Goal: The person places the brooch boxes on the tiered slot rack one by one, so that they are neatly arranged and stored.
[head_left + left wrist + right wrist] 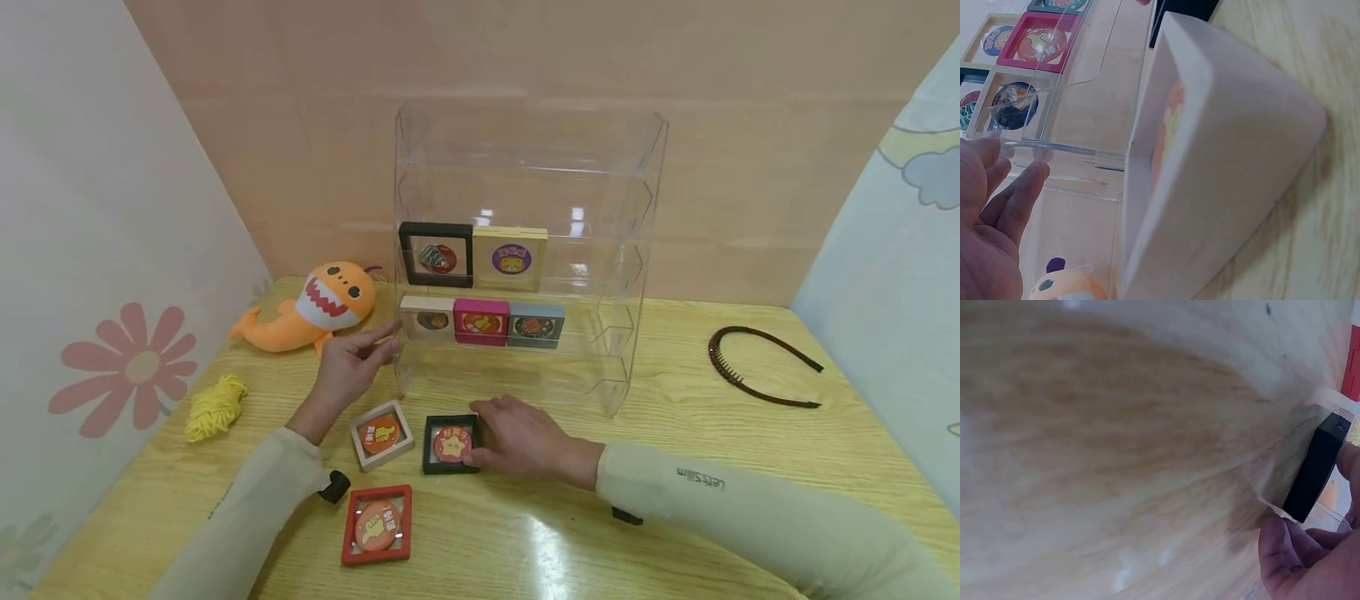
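My right hand (525, 437) pinches the right side of a black square display frame (427, 446) with a red round star badge, low over the table. In the right wrist view its thumb and fingers sit on opposite edges of the black frame (1316, 469). Fairly straight fingers of my left hand (352, 367) touch the left side of a clear acrylic tiered rack (517, 379). Several framed badges stand on two of its tiers, including a magenta frame (481, 340). Below the left hand, a pale pink frame (408, 442) lies on the table, large in the left wrist view.
A red frame (407, 546) lies nearest me. To the left are an orange shark plush (281, 332) and a bundle of yellow yarn (216, 408). A brown toothed headband (780, 402) lies at the right. Walls enclose the wooden table on three sides.
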Tool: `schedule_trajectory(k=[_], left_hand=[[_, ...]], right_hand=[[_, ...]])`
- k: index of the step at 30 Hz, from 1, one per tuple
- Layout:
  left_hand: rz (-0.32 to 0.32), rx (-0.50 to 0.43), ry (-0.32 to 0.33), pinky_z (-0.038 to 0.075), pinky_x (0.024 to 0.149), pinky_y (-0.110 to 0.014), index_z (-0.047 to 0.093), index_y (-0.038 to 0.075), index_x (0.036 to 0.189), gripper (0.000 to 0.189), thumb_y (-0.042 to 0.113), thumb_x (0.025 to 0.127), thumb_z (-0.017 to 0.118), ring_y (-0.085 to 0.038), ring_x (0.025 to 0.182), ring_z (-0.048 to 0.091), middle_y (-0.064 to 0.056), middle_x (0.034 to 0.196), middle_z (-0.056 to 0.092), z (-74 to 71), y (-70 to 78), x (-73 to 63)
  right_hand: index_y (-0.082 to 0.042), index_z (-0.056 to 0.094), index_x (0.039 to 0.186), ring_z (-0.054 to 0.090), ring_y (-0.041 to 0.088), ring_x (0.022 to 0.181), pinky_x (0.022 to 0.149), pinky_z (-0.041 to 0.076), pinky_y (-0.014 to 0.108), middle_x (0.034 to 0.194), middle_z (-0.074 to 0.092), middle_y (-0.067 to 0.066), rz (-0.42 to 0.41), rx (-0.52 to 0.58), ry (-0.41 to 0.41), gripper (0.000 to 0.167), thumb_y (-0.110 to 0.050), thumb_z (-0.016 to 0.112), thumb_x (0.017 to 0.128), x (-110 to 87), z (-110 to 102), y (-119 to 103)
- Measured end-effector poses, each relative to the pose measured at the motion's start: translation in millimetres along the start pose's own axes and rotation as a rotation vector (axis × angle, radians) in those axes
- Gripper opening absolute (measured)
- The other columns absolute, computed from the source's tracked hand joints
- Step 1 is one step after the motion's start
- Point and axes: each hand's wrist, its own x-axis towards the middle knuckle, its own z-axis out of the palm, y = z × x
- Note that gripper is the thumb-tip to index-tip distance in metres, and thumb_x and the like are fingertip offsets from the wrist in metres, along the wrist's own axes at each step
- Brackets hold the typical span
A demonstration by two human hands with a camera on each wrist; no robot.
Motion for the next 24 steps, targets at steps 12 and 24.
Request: schedule_trajectory(k=[12,24], left_hand=[[-0.007,0.015,0.0,0.058,0.065,-0.027,0.061,-0.014,0.113,0.028,-0.011,0.086,0.062,-0.037,0.081,0.066,-0.024,0.112,0.061,-0.8,0.2,0.6],[-0.019,0.035,-0.018,0.057,0.065,-0.025,0.06,-0.014,0.115,0.028,-0.01,0.087,0.061,-0.04,0.08,0.066,-0.023,0.113,0.061,-1.5,2.7,-0.5]], right_hand=[[-0.005,0.057,0.126,0.052,0.019,0.109,0.088,0.05,0.036,0.119,0.059,0.007,-0.065,0.06,-0.013,0.064,-0.052,0.068,0.083,-7.9,0.6,3.8],[0.0,0.051,0.132,0.052,0.023,0.112,0.095,0.046,0.038,0.119,0.058,0.009,-0.102,0.127,-0.019,0.07,-0.048,0.069,0.084,-8.7,3.7,7.2]])
